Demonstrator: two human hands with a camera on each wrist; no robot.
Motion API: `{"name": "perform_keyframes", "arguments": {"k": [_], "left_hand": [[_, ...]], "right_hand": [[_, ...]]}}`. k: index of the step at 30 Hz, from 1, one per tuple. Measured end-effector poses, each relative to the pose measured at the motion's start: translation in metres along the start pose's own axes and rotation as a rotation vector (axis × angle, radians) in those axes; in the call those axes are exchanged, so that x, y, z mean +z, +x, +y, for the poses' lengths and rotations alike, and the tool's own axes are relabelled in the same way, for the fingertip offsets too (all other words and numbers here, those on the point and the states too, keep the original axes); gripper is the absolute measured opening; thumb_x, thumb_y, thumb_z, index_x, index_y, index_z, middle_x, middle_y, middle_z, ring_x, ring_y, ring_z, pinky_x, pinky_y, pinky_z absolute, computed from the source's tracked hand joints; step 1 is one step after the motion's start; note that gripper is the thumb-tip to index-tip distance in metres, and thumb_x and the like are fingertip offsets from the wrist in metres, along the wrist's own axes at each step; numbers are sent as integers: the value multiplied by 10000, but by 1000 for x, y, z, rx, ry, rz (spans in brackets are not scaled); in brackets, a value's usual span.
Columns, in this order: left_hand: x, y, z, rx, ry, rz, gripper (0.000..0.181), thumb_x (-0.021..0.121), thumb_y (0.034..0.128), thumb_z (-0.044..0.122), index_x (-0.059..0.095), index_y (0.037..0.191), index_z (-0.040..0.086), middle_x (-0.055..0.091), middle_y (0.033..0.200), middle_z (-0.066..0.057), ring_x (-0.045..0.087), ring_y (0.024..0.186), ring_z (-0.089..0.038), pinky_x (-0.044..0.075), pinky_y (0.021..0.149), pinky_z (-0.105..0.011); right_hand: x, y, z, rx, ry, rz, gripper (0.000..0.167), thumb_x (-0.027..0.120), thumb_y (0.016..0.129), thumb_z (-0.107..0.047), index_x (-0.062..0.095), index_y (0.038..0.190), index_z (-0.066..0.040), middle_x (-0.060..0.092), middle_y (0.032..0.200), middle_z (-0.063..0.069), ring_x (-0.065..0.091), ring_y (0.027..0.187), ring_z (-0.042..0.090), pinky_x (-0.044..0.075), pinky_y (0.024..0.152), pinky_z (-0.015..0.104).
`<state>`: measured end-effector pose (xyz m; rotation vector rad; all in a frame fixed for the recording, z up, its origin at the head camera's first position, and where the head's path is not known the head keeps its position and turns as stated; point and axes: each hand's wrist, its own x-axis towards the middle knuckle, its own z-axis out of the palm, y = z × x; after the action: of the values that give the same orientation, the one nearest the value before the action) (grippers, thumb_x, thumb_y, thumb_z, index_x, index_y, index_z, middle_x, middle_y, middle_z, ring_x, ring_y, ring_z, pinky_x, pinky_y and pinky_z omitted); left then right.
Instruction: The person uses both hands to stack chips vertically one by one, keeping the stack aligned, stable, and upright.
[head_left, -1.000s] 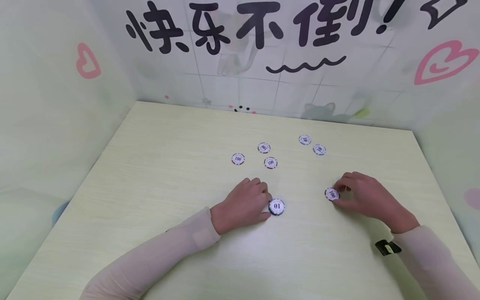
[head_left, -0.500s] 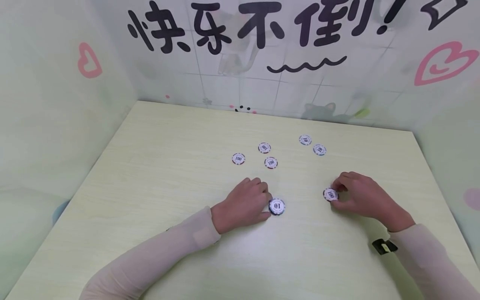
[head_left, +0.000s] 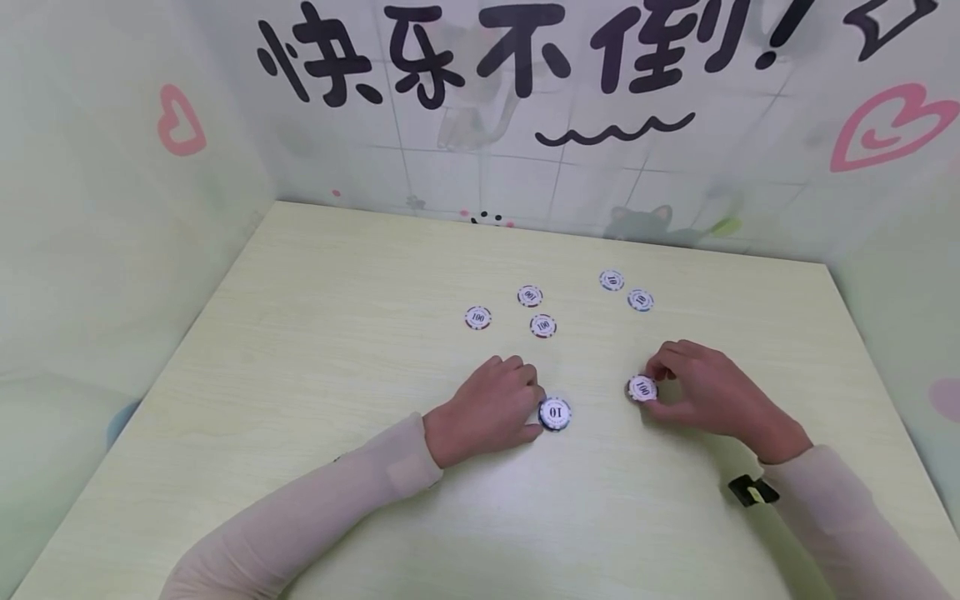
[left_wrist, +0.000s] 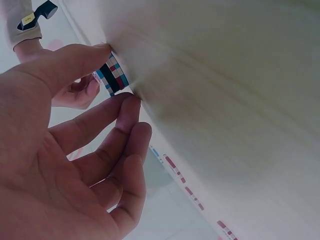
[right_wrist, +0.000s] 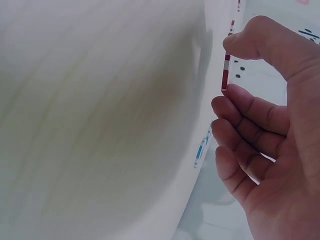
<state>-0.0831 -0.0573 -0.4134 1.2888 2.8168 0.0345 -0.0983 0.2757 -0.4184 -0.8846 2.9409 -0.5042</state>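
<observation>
My left hand (head_left: 486,412) grips a short stack of poker chips (head_left: 555,413) between thumb and fingers; the top chip reads 10. In the left wrist view the stack's layered edge (left_wrist: 113,75) shows blue, dark, red and white bands, and it stands on the table. To its right, my right hand (head_left: 701,392) pinches a single poker chip (head_left: 642,388) marked 100 by its edges. The right wrist view shows that chip's red and white rim (right_wrist: 225,75) between thumb and index finger, held slightly above the table or just touching; I cannot tell which.
Beyond the hands lie three chips marked 100, the left one (head_left: 477,317), the far one (head_left: 529,296) and the near one (head_left: 543,326). Farther right are two 10 chips (head_left: 611,280). A printed wall (head_left: 480,179) closes off the pale wooden table (head_left: 337,292).
My right hand has moved left with the 100 chip, closer to the stack. The left hand and the stack stay where they were, as do the loose chips.
</observation>
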Motion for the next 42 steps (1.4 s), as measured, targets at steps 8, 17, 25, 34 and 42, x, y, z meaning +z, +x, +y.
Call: {"name": "perform_keyframes", "arguments": {"k": [8,17,25,34,42], "left_hand": [[1,1,0,-1,6,0,353,823,995,422,854,1172,118,770,1134,-37,636,964,-209,482,791,-317],[0,1,1,-4,9,6,333,825,993,411,858,1163,126,771,1123,-33,637,952,-205,482,780,-314],[1,2,1,-4,9,13,333,827,989,415,860,1146,123,769,1099,-34,630,922,-204,472,755,-308],[1,4,0,-9,23,15,347,836,979,434,861,1146,130,765,1085,-27,614,909,-193,470,755,-303],[0,5,0,-8,10,21,335,833,980,433,859,1127,133,758,1064,-21,600,891,-191,460,742,-303]], "right_hand": [[2,9,-15,-43,39,-13,261,899,793,-173,744,1002,-165,654,983,-107,630,916,130,568,828,414],[3,18,-27,-92,37,-5,271,908,786,-157,738,997,-157,659,970,-96,617,910,121,562,818,404],[9,25,-38,-158,55,32,284,923,773,-159,741,991,-150,671,950,-81,607,865,118,553,766,358],[17,34,-49,-236,83,48,272,922,787,-168,736,984,-150,664,944,-102,603,856,121,534,742,328],[24,43,-59,-301,117,46,259,902,797,-165,729,987,-136,668,958,-104,602,861,126,529,748,315]]}}
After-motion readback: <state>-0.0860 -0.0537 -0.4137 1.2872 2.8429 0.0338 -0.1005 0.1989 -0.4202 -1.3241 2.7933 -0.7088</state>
